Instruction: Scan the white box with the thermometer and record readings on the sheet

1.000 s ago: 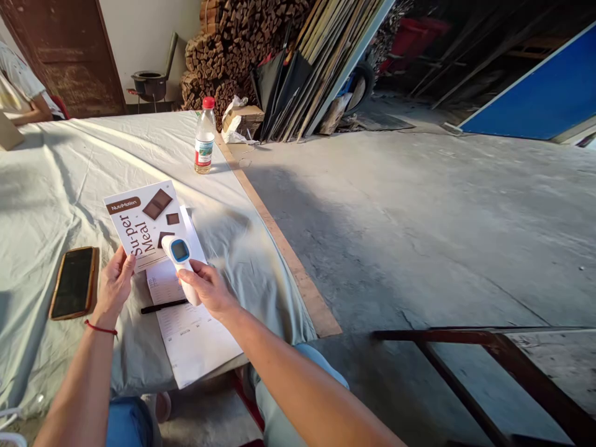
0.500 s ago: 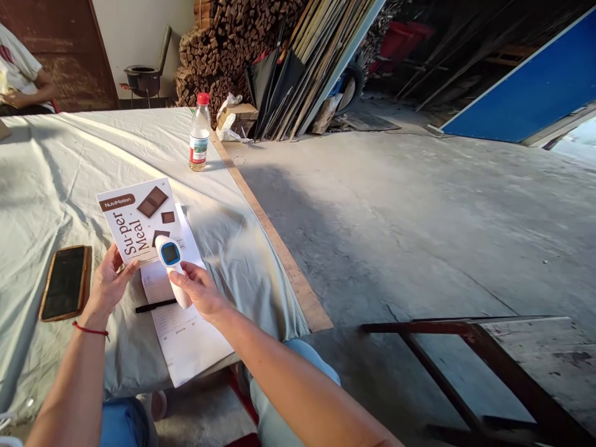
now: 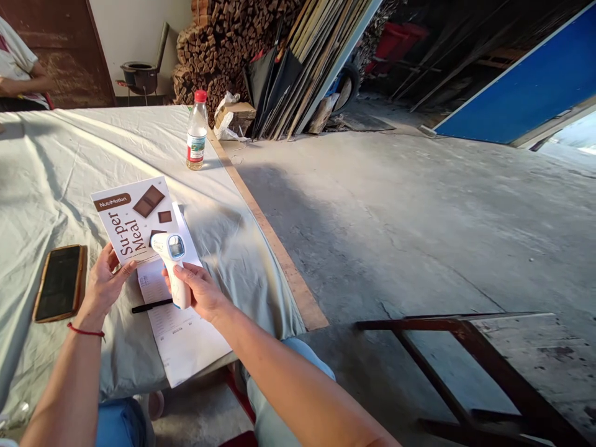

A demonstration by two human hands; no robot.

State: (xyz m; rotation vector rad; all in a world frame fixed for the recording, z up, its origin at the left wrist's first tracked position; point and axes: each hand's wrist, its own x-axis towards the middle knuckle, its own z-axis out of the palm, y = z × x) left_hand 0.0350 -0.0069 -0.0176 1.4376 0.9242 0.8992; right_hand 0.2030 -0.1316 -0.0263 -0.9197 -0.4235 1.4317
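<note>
Head view
Right hand (image 3: pixel 198 292): grip clamped around the handle of a white thermometer gun (image 3: pixel 173 267), blue screen facing up, held just above a printed sheet (image 3: pixel 186 338).
Left hand (image 3: pixel 103 282): fingers pinching the lower edge of a white "Su-per Meal" packet (image 3: pixel 133 217), tilted off the surface.
Surface (image 3: pixel 56 161): draped in pale cloth.
Pen (image 3: pixel 151 305): lying on the sheet, beneath the thermometer gun.
Phone (image 3: pixel 59 282): flat, left of the left hand.
Bottle (image 3: pixel 196 131): upright near the far edge.

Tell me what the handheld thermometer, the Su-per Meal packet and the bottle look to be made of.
Thermometer, gripped by the right hand: likely moulded plastic, smooth white body, blue-rimmed screen. Su-per Meal packet, held at its corner by the left hand: flat printed card or laminated film; cannot tell which. Bottle: clear plastic by its see-through wall, red cap, paper-like label.
</note>
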